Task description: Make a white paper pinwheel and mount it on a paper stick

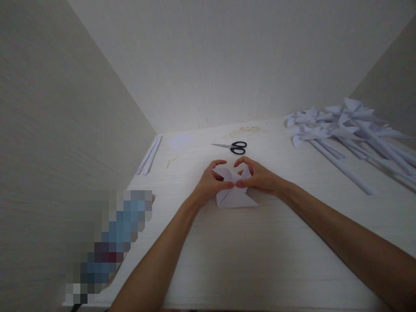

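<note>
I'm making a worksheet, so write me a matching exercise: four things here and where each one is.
Things
1. Scissors
2. Pinwheels
3. Folded paper
4. Paper square

Places
A. Held between the left hand and right hand
B. Flat, left of the scissors
C. Heaped at the picture's right
D. Straight beyond the hands

Pairs: 1-D, 2-C, 3-A, 4-B

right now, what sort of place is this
Probably a small craft workspace: on a faintly streaked white table are black-handled metal scissors, a pile of white paper pinwheels and, in hand, a folded white paper piece.
</note>
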`<control>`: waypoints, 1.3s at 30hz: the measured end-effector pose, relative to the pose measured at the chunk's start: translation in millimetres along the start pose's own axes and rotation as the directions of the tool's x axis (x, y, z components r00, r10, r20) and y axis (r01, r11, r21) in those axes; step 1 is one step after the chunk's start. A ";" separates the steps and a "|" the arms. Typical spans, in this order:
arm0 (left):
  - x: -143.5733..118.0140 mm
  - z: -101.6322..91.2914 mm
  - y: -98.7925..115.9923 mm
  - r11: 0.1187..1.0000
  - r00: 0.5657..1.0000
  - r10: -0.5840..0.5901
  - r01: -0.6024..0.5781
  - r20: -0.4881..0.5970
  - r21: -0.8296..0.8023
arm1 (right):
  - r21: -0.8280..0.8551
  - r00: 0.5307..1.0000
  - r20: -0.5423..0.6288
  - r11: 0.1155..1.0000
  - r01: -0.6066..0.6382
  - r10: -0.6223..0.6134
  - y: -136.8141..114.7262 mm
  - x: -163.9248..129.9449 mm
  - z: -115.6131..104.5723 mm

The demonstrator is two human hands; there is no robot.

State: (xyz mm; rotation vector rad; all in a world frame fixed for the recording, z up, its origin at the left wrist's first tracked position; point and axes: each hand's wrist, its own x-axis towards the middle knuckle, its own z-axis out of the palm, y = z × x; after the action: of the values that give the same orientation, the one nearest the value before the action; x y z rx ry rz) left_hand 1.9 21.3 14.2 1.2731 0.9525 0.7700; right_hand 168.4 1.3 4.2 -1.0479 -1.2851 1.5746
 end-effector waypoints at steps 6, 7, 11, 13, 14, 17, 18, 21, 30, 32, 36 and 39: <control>0.6 -1.5 -1.2 0.997 0.999 -0.032 0.033 0.019 -0.070 | 0.030 1.000 -0.005 0.999 -0.015 0.015 1.3 0.6 1.8; 1.2 -1.2 -2.0 0.996 1.000 -0.028 0.027 -0.010 -0.081 | 0.072 0.999 -0.046 0.997 -0.002 0.005 2.0 1.4 3.0; 4.6 1.7 -6.1 0.975 0.970 0.033 -0.084 -0.241 -0.205 | 0.164 0.914 -0.375 0.960 0.228 -0.153 5.5 6.0 5.6; 6.0 3.5 -7.4 0.948 0.937 0.053 -0.155 -0.346 -0.277 | 0.050 0.813 -0.503 0.930 0.365 -0.292 7.1 6.8 5.2; 6.6 4.2 -7.8 0.936 0.922 0.055 -0.182 -0.384 -0.302 | -0.019 0.767 -0.533 0.911 0.412 -0.357 7.7 6.2 5.1; 8.0 4.4 -8.5 0.903 0.889 0.062 -0.243 -0.453 -0.354 | -0.202 0.707 -0.506 0.865 0.460 -0.494 8.4 0.0 7.5; 8.5 4.0 -8.8 0.891 0.882 0.069 -0.265 -0.466 -0.370 | -0.263 0.715 -0.463 0.852 0.452 -0.523 8.7 -3.0 9.4; 10.3 2.0 -9.9 0.858 0.869 0.087 -0.313 -0.487 -0.406 | -0.441 0.801 -0.253 0.801 0.405 -0.543 11.6 -10.6 16.1; 8.4 6.2 -9.1 0.853 0.879 0.094 -0.314 -0.468 -0.417 | -0.658 0.834 -0.004 0.630 0.413 -0.551 14.5 -9.3 20.7; 7.1 8.6 -8.6 0.867 0.883 0.084 -0.293 -0.462 -0.402 | -0.579 0.839 -0.092 0.714 0.393 -0.537 12.3 -8.2 19.4; 5.7 12.2 -8.6 0.883 0.883 0.094 -0.287 -0.460 -0.371 | -0.445 0.836 -0.243 0.823 0.354 -0.492 11.7 -3.2 18.0; 4.6 14.7 -9.2 0.897 0.886 0.110 -0.284 -0.451 -0.339 | -0.389 0.825 -0.281 0.844 0.369 -0.490 13.8 1.6 18.1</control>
State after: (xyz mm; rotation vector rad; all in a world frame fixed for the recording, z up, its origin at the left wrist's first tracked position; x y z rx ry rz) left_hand 16.9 17.8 4.9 0.8646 0.9470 1.3726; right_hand 149.5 -4.4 -7.2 -1.0842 -1.4119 0.7888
